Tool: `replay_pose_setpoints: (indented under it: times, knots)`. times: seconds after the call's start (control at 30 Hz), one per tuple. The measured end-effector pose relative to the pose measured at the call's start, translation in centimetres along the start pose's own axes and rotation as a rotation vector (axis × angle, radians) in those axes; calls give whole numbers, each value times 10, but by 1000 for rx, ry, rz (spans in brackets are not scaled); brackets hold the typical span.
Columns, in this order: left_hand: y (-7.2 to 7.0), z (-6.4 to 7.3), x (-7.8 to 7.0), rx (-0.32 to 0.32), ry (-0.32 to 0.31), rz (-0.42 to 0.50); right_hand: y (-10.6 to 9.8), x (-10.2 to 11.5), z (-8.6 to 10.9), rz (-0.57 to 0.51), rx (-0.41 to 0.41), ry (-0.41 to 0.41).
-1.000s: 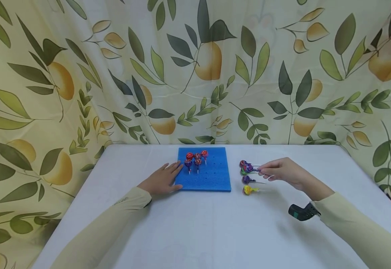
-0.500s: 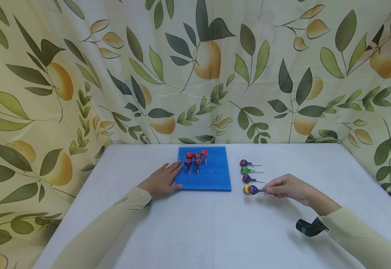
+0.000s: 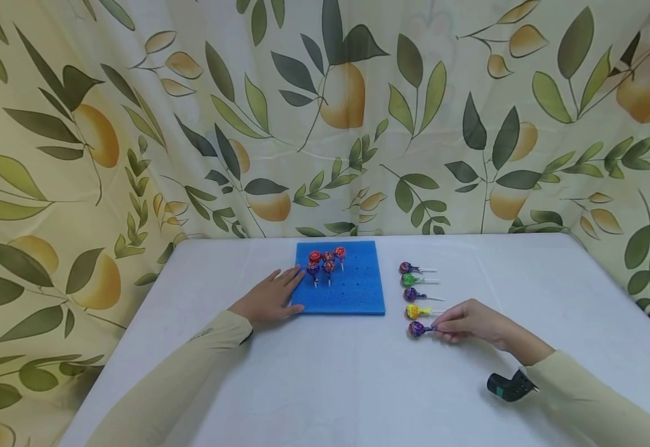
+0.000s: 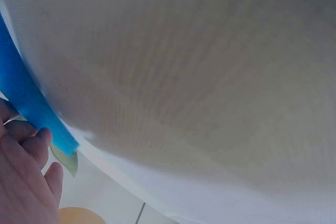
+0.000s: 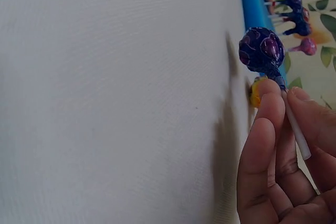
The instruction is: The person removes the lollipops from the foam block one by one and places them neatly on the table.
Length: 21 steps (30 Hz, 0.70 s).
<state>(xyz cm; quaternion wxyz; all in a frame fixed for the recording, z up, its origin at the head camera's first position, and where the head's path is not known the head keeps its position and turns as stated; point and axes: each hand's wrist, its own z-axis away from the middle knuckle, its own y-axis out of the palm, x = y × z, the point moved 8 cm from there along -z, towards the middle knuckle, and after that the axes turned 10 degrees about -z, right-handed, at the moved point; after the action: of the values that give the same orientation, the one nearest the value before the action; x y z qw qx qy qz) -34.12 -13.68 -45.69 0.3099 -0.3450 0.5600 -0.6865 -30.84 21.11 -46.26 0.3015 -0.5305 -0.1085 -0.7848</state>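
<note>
My right hand (image 3: pixel 472 326) pinches the white stick of a purple-wrapped lollipop (image 5: pixel 261 49) between thumb and fingers. In the head view that lollipop lies at the near end of a column, just in front of a yellow lollipop (image 3: pixel 413 311). Farther back in the column are a purple lollipop (image 3: pixel 411 294), a green one (image 3: pixel 408 280) and a dark red-and-purple one (image 3: pixel 406 267). At the left edge of a blue foam board (image 3: pixel 352 298), my left hand (image 3: pixel 269 298) rests with fingers extended, touching it. Several lollipops (image 3: pixel 328 266) stand upright in the board's back left part.
Small holes dot the rest of the foam board. A white cloth covers the table (image 3: pixel 325 385). Behind it hangs a curtain (image 3: pixel 313 180) printed with fruit and leaves. A black device (image 3: pixel 510 386) is strapped to my right wrist.
My right hand has carried the purple lollipop toward me, from over the green lollipop, past the yellow one, to the near end of the column. My left hand stays at the board.
</note>
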Motion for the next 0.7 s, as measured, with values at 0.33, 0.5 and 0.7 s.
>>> replay_pose_setpoints:
  times: [0.33,0.5,0.7]
  knots:
    - [-1,0,-1,7,-1,4,-2,-9,-3,-16,-30,39]
    - [-2,0,-1,2,-2,5,-5,-11,-2,7,-30,32]
    - [-2,0,-1,1,4,-2,-9,-10,4,32,-11,29]
